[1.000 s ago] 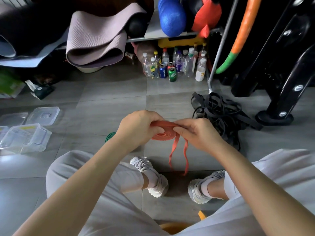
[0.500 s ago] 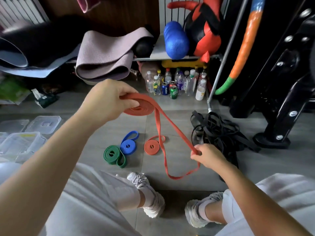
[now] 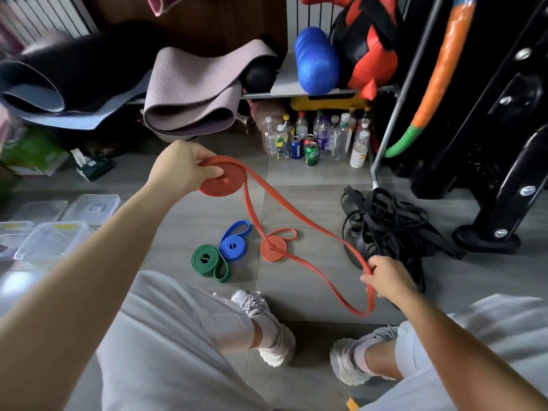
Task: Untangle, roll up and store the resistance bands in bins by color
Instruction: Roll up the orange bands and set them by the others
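My left hand (image 3: pixel 181 170) grips the rolled part of a red resistance band (image 3: pixel 221 182), held up over the floor. The band's loose loop runs down to the right, where my right hand (image 3: pixel 388 280) pinches it; the end of the loop hangs below that hand. On the floor lie a second rolled red band (image 3: pixel 273 248), a rolled blue band (image 3: pixel 232 244) and a rolled green band (image 3: pixel 207 261). A tangled heap of black bands (image 3: pixel 391 226) lies just beyond my right hand.
Clear plastic bins (image 3: pixel 50 241) and lids (image 3: pixel 92 204) sit on the floor at the left. Bottles and cans (image 3: pixel 314 140) stand under a shelf with yoga mats (image 3: pixel 189 93) and a blue roller (image 3: pixel 317 62). Black machine legs (image 3: pixel 489 232) stand at right. My feet (image 3: pixel 267 324) are below.
My hands have drawn apart: the left lifted the roll up and left, the right pulled the loose loop out to the right. The view rose, showing the rolled bands on the floor.
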A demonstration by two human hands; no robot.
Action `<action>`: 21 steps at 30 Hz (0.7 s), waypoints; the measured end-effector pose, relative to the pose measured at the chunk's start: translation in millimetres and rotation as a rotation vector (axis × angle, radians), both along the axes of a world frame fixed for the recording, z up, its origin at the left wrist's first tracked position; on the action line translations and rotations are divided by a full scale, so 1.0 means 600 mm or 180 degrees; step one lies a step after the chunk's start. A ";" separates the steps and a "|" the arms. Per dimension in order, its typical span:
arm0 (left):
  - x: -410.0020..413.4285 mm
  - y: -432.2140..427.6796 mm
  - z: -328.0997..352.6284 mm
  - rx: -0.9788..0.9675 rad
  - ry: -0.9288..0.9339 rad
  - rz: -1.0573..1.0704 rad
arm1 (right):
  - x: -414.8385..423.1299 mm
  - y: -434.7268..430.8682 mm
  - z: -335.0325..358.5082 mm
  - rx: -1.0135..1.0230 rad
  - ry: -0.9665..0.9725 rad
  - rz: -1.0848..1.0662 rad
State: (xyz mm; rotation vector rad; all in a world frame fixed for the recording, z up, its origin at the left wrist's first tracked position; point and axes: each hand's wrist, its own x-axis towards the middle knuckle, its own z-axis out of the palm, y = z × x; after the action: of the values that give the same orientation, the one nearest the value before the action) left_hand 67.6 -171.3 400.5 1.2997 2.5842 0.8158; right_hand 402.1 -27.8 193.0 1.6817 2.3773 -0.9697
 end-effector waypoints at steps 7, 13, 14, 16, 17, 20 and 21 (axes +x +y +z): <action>-0.023 -0.012 -0.007 -0.0350 0.0455 0.0081 | 0.010 0.023 0.008 0.0419 -0.0215 -0.0459; -0.028 -0.024 -0.031 -0.0736 0.0541 0.0030 | 0.010 0.033 0.018 -0.0368 0.0261 -0.0205; -0.028 -0.024 -0.035 -0.0715 0.0489 0.0024 | 0.009 0.031 0.020 -0.0403 0.0331 -0.0173; -0.027 -0.022 -0.040 -0.0757 0.0466 0.0014 | 0.010 0.029 0.023 -0.0471 0.0443 -0.0215; -0.028 -0.021 -0.042 -0.0791 0.0470 0.0012 | 0.011 0.030 0.023 -0.0442 0.0424 -0.0236; -0.028 -0.017 -0.046 -0.0879 0.0580 -0.0022 | 0.013 0.032 0.024 -0.0045 0.0178 -0.0226; -0.028 -0.017 -0.046 -0.0899 0.0625 -0.0033 | 0.014 0.031 0.026 0.0131 0.0045 -0.0232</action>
State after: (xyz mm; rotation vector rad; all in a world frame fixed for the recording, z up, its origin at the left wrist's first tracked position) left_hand 50.5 -181.4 372.7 1.3633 2.7110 0.3170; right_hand 410.8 -9.2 208.5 1.7936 2.3761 -0.9527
